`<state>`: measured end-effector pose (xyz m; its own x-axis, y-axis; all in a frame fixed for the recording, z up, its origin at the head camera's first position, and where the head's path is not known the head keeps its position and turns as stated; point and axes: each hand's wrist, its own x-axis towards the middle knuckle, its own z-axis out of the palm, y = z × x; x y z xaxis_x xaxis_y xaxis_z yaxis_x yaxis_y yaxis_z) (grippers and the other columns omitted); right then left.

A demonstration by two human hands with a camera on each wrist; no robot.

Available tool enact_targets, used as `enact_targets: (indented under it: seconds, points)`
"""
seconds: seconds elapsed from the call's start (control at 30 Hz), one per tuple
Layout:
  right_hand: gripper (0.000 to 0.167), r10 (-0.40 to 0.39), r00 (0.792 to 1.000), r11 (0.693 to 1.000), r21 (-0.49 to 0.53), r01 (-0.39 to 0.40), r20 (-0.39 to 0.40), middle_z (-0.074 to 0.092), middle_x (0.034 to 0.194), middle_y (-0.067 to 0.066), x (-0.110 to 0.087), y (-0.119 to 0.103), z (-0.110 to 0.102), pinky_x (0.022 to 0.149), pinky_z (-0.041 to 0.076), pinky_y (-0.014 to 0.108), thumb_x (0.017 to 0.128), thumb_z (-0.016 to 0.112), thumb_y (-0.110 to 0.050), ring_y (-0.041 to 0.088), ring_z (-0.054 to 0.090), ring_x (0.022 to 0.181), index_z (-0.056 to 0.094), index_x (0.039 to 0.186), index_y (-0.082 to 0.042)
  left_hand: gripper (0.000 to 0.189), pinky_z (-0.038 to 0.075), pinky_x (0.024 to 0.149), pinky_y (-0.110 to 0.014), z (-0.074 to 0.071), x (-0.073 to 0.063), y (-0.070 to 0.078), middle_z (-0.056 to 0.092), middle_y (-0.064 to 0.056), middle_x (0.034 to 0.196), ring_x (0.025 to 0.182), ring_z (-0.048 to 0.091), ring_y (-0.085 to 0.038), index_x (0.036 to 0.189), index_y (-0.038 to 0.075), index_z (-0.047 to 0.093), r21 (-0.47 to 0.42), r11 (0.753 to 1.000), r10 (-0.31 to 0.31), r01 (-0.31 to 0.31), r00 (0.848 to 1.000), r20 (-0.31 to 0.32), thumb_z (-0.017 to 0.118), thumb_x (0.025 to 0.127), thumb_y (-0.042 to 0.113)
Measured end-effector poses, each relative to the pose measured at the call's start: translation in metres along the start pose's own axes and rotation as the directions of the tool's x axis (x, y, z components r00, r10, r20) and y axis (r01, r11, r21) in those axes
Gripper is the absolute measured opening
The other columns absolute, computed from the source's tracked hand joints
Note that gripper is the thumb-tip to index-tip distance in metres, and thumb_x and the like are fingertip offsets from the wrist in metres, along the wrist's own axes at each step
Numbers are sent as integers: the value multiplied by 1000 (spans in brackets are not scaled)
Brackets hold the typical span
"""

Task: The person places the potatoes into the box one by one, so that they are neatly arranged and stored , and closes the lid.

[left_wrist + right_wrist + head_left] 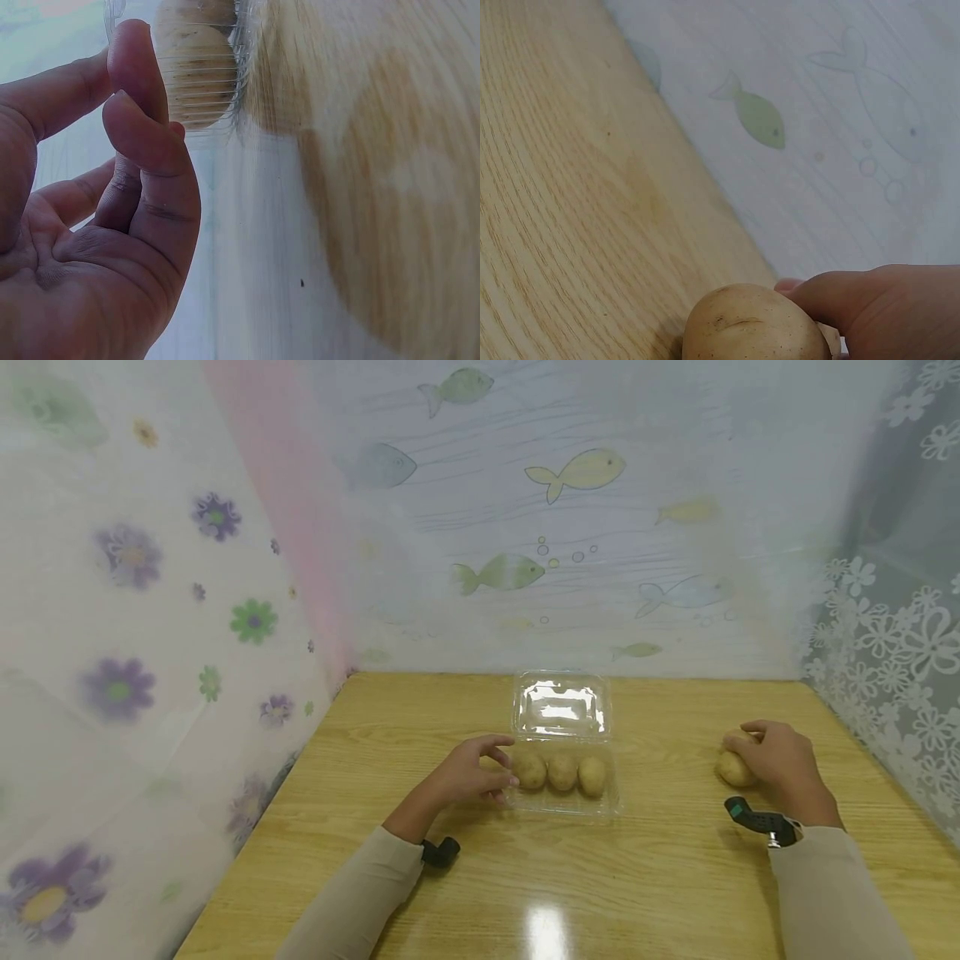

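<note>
A clear plastic clamshell box (pixel 566 807) lies on the table with its lid (pixel 561 710) folded back. Three potatoes (pixel 562 772) sit in a row in its base. My left hand (pixel 472 770) is at the box's left side, its loosely bent fingertips right at the edge beside the leftmost potato. From the left wrist view, potatoes (pixel 196 79) show through the ribbed plastic beyond the fingers. Off to the right, my right hand (pixel 783 764) holds a potato between thumb and fingers, partly hidden by them. Another potato (pixel 735 770) shows on the near side of the thumb.
The wooden table (pixel 660 868) ends at a backdrop (pixel 480 643) printed with fish. A flowered curtain (pixel 172 693) hangs along the left side, and a lacy one (pixel 900 635) along the right. Black wrist cameras (pixel 761 821) stick out below the hands.
</note>
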<state>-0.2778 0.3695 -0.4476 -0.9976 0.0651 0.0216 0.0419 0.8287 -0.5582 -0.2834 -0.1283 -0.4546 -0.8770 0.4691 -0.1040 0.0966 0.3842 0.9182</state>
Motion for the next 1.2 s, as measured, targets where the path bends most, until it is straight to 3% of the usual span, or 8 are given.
enact_targets:
  seconds: [0.7, 1.2]
  points:
    - [75, 10, 1000, 999, -53, -11, -18, 51, 137, 44, 4, -4, -6, 89, 49, 67, 106, 49, -52, 61, 52, 116, 46, 147, 11, 68, 61, 64, -36, 0, 0, 1, 63, -7, 124, 71, 76, -29, 151, 21, 52, 1, 1000, 2, -2, 1000, -5, 83, 91, 21]
    - [79, 5, 1000, 999, -32, -6, -13, 45, 142, 45, 1, -17, -11, 92, 48, 69, 106, 49, -53, 61, 49, 122, 42, 151, 11, 70, 61, 65, -34, 0, 0, 0, 63, -4, 124, 73, 77, -28, 152, 23, 52, 9, 1000, -3, 4, 1000, -6, 83, 90, 23]
